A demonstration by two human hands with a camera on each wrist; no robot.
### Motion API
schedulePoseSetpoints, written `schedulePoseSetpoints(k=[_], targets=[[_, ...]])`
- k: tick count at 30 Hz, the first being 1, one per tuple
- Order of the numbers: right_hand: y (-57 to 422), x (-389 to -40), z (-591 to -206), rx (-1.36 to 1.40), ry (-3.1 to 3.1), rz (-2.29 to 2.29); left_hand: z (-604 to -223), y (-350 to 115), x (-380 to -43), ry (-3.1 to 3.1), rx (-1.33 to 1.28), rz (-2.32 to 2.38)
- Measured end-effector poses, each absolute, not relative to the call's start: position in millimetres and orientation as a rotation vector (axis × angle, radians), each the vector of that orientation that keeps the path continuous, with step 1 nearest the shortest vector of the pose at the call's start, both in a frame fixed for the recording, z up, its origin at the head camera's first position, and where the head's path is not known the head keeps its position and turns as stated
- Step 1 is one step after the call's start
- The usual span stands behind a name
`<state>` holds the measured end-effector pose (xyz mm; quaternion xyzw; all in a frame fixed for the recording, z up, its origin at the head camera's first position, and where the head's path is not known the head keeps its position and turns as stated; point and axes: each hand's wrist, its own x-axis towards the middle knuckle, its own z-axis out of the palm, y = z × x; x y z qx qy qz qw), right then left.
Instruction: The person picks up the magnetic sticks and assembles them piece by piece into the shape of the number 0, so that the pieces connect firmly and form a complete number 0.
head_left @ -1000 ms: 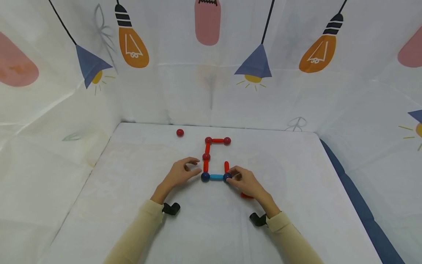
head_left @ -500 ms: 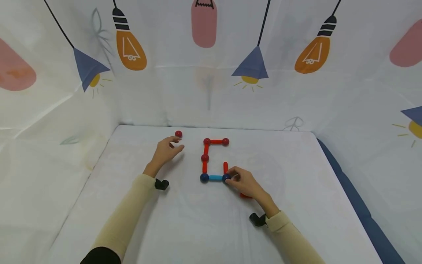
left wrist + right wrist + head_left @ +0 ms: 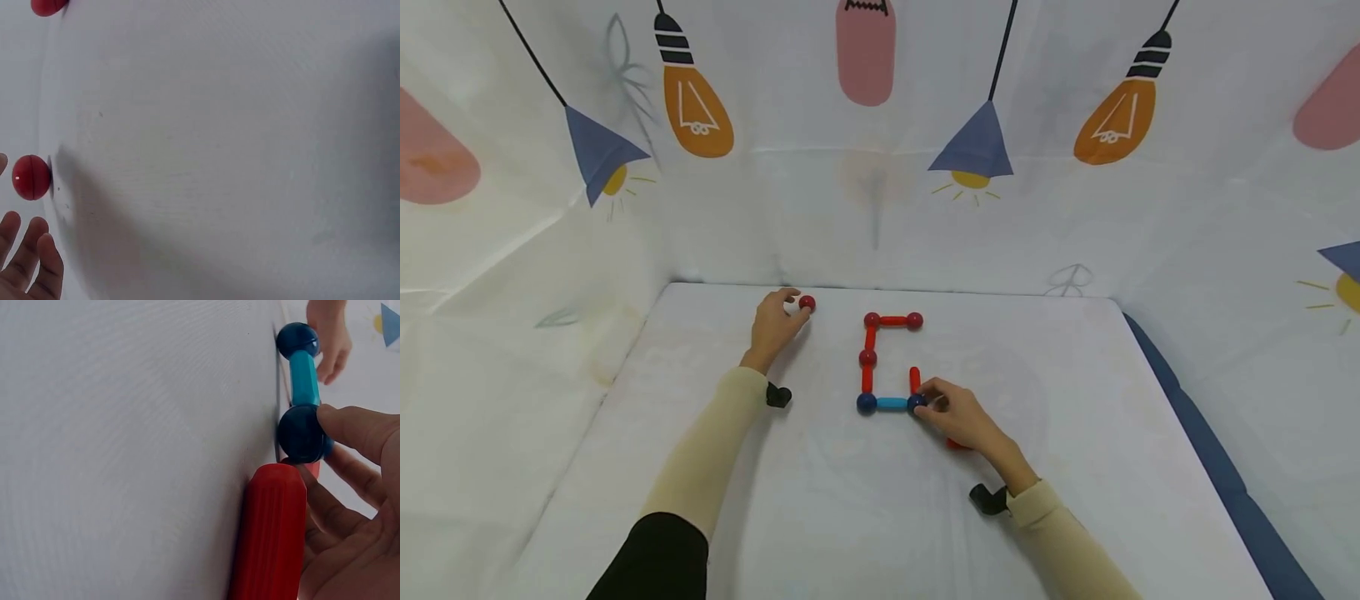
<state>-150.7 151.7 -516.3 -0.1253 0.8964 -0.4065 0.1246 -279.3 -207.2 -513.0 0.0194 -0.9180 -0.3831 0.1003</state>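
Note:
At the far left of the table, my left hand (image 3: 772, 329) surrounds a loose red ball (image 3: 807, 303). In the left wrist view, gaps show between that ball (image 3: 31, 177) and the thumb and fingers. My right hand (image 3: 961, 412) pinches a dark blue ball (image 3: 301, 433) with thumb and fingers. A light blue rod (image 3: 892, 404) links this ball to another dark blue ball (image 3: 867, 404). One red rod (image 3: 914, 379) points away from the pinched ball. From the left blue ball, red rods and red balls (image 3: 868, 357) run back, then turn right to an end ball (image 3: 914, 320).
A loose red rod (image 3: 270, 534) lies beneath my right hand, partly hidden in the head view. The white table (image 3: 850, 508) ends at a back edge near the loose ball. A white cloth printed with lamps (image 3: 880, 208) hangs behind it.
My left hand has left the left blue ball, moving back and leftward to the loose red ball. The right hand keeps its place on the dark blue ball.

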Motion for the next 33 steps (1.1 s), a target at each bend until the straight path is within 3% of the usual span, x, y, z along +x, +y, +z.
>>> schedulePoseSetpoints(k=[14,33], targets=[[159,-152,-519,-0.431,2.597,-1.220,-518,-202,-295,-2.782,-0.001,-1.116],[157,-151,-520,-0.409,2.617,-1.236,-520,-196,-289,-2.781,0.054,-1.147]])
